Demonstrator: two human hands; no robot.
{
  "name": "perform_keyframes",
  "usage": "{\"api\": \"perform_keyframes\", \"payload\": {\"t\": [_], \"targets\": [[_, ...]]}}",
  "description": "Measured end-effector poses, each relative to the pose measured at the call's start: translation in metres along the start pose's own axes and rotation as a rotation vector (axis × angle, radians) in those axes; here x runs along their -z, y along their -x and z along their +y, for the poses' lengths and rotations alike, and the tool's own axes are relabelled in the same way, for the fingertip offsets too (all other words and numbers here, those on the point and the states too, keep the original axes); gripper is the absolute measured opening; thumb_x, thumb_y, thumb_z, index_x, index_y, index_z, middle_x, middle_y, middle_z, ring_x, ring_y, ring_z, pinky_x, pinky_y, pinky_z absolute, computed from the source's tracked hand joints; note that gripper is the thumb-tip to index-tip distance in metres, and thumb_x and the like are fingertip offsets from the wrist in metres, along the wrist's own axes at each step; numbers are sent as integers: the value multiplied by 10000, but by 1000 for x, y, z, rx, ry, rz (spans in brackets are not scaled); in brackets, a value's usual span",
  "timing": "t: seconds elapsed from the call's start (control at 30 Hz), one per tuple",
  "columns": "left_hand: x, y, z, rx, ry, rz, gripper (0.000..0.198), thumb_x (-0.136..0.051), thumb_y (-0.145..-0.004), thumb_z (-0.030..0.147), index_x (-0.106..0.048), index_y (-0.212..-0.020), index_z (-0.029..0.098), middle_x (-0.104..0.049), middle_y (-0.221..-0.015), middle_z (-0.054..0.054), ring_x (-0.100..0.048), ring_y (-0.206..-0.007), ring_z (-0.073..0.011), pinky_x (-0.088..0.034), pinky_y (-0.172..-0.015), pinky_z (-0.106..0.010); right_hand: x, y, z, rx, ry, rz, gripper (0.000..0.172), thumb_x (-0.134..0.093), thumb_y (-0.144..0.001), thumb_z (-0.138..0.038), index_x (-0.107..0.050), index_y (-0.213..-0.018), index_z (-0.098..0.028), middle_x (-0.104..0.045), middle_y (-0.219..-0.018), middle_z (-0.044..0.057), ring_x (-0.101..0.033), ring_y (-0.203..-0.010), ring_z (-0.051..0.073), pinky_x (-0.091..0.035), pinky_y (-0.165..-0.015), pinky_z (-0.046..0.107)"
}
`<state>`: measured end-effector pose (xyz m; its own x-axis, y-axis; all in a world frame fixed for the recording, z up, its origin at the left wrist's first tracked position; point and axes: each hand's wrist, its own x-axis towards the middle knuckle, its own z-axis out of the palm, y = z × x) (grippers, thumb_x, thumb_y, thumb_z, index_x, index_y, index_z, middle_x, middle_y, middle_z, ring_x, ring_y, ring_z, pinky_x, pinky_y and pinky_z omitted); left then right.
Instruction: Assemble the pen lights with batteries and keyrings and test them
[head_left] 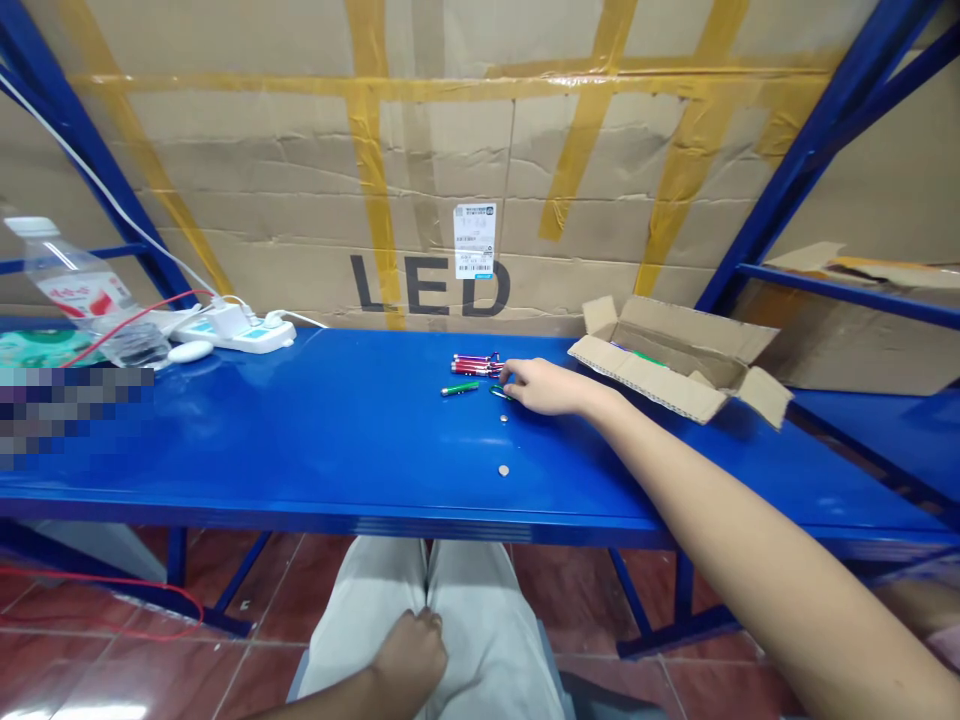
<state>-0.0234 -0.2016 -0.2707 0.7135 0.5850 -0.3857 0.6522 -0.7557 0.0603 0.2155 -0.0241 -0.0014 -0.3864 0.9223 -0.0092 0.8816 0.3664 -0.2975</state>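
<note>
My right hand [545,386] reaches over the blue table, its fingers bent down and pinched at a small green metal piece [498,391]. The fingers partly cover that piece. Just left of it lies a short green tube [460,389] with a silver end, like a mini flashlight body. Behind these is a row of red and purple mini flashlights [474,367] with a dark clip at one end. Two small round discs, a nearer one [504,470] and a farther one [504,419], rest in front. My left hand [412,650] lies closed on my lap, nothing showing in it.
An open cardboard box [675,355] with something green inside stands right of my right hand. A power strip [238,332], a white oval object [190,352] and a tilted plastic bottle [90,290] are at left. A big carton [300,200] marked LED backs the table [337,430].
</note>
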Motion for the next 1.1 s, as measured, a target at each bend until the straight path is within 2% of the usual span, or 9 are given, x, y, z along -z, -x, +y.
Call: {"api": "perform_keyframes", "payload": {"t": [0.17,0.3,0.37,0.5,0.6,0.67,0.87,1.0,1.1], "targets": [[1,5,-7,-108,-146,-90,251,-642,-778,134,-729,-1013,121,-717,-915,-190,-698,-898,-314,-544,-630,-405,0,0,0,12,-2,5,205,-506,-941,-320,-623,-1067,-210,-703,-1081,106,-649,-894,226,-442,-688,286],[44,23,4,-166,-91,43,163,-567,-869,167,-701,-962,166,-729,-855,-122,-700,-825,-265,-520,-559,-352,1,1,-2,6,10,-7,204,-496,-935,-285,-629,-1065,-200,-707,-1038,107,-643,-849,216,-439,-674,283],[93,42,10,-217,-30,193,200,-487,-932,199,-682,-977,209,-728,-845,-75,-685,-805,-226,-508,-573,-331,1,1,-2,11,11,-7,203,-486,-933,-266,-632,-1055,-196,-706,-1040,107,-639,-839,211,-440,-676,282],[234,65,-5,-186,131,661,320,-339,-1001,270,-650,-1071,242,-709,-1021,-78,-636,-927,-199,-508,-800,-337,2,-1,2,27,4,51,198,-498,-911,-236,-644,-1035,-187,-711,-1034,101,-637,-844,206,-444,-699,276],[324,41,-47,-102,144,864,211,-477,-935,292,-651,-1024,212,-694,-977,-74,-622,-867,-195,-489,-810,-349,2,-4,9,43,-21,148,190,-496,-888,-192,-655,-992,-183,-722,-1017,85,-637,-864,197,-443,-722,264],[357,12,-84,-77,145,897,147,-544,-859,233,-654,-936,175,-683,-880,-59,-610,-797,-178,-473,-744,-320,2,-6,13,35,-40,200,198,-486,-883,-177,-666,-965,-188,-730,-1010,75,-639,-872,193,-442,-727,258],[351,-37,-159,34,281,576,116,-621,-737,262,-640,-804,168,-678,-802,-28,-590,-744,-159,-420,-667,-270,10,-11,24,-16,-25,330,210,-486,-862,-168,-693,-887,-189,-747,-992,78,-645,-884,205,-449,-765,273],[337,-31,-168,101,300,420,133,-635,-728,317,-623,-766,191,-657,-744,-11,-576,-695,-162,-392,-618,-267,45,4,44,-70,42,570,248,-468,-881,-231,-707,-904,-169,-742,-931,99,-644,-872,224,-451,-758,292],[335,-29,-169,99,328,370,153,-666,-699,322,-620,-761,190,-665,-769,-21,-589,-725,-177,-402,-620,-271,74,20,80,-292,86,755,272,-471,-868,-226,-716,-965,-156,-735,-1017,125,-645,-959,245,-456,-807,307]]}}
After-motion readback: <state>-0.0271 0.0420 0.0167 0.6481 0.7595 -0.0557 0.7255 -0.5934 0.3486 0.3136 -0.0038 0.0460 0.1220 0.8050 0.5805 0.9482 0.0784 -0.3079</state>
